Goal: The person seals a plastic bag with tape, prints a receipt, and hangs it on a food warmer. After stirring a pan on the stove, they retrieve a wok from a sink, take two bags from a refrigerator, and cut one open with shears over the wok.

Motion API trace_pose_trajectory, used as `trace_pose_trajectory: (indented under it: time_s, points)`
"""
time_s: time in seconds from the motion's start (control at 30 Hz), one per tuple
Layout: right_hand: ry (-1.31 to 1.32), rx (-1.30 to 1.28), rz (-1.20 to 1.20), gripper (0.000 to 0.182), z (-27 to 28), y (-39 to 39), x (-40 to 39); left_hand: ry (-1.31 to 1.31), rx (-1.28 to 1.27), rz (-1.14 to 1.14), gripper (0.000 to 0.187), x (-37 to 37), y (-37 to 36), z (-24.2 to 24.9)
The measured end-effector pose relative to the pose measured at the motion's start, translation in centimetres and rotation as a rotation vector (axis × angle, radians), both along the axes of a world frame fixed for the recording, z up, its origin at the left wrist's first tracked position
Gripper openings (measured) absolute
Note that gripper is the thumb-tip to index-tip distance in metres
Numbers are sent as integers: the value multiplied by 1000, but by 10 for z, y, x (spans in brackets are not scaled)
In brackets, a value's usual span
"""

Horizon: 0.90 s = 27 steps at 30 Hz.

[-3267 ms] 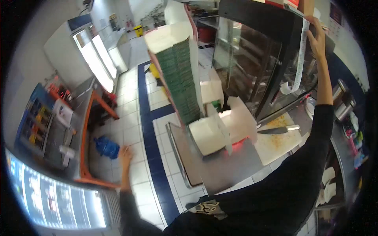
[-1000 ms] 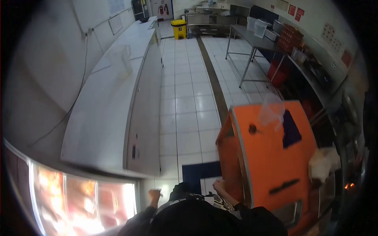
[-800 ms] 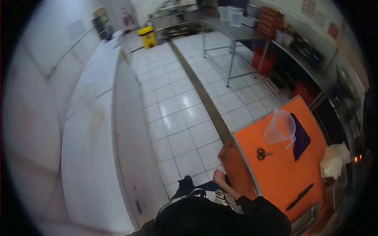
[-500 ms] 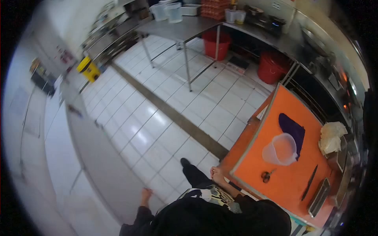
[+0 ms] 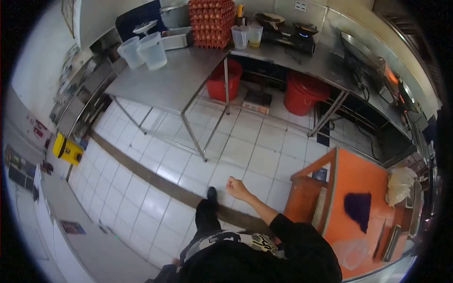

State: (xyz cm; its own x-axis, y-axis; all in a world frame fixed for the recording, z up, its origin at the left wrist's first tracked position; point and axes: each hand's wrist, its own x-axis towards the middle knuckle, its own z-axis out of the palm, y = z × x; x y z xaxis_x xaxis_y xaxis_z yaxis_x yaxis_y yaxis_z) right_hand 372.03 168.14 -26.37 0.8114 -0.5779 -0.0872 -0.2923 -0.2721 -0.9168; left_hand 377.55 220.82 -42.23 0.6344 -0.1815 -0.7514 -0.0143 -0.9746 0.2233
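Observation:
My right hand (image 5: 238, 188) hangs in front of me over the white floor tiles, fingers curled in, and nothing shows in it. Only a sliver of my left hand (image 5: 176, 262) appears beside my body; its fingers are hidden. Nearest on the right is an orange-topped table (image 5: 351, 177), apart from my hand. On it lie a dark purple cloth (image 5: 358, 210), a clear plastic jug (image 5: 351, 252), a dark knife (image 5: 379, 239) and a narrow metal tray (image 5: 392, 243).
A steel table (image 5: 165, 82) ahead carries clear plastic containers (image 5: 152, 51), a metal pan (image 5: 177, 38) and stacked egg trays (image 5: 211, 23). Red buckets (image 5: 302, 96) and a scale (image 5: 257, 101) stand below the counter. Pans sit on a lit stove (image 5: 288, 37). A yellow bin (image 5: 68, 148) stands left.
I have walked forward, so the steel table looks nearer and the orange table has slid lower in view. My right hand has swung forward; my left has dropped back almost out of sight.

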Motion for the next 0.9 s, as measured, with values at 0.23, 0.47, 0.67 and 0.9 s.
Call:
trace_pose_trajectory:
  time_s: [0.23, 0.47, 0.67, 0.9]
  points:
    - [23, -268, -356, 9, 9, -288, 45, 42, 9, -478, 38, 197, -283, -37]
    - [181, -791, -587, 13, 107, -633, 31, -305, -768, -900, 19, 363, -791, 46]
    - [612, -1031, -710, 26, 108, -874, 88, 303, -1416, -261, 13, 271, -1149, 233]
    - [516, -591, -306, 23, 114, -960, 78, 527, -1410, 65, 14, 226, -1356, 297]
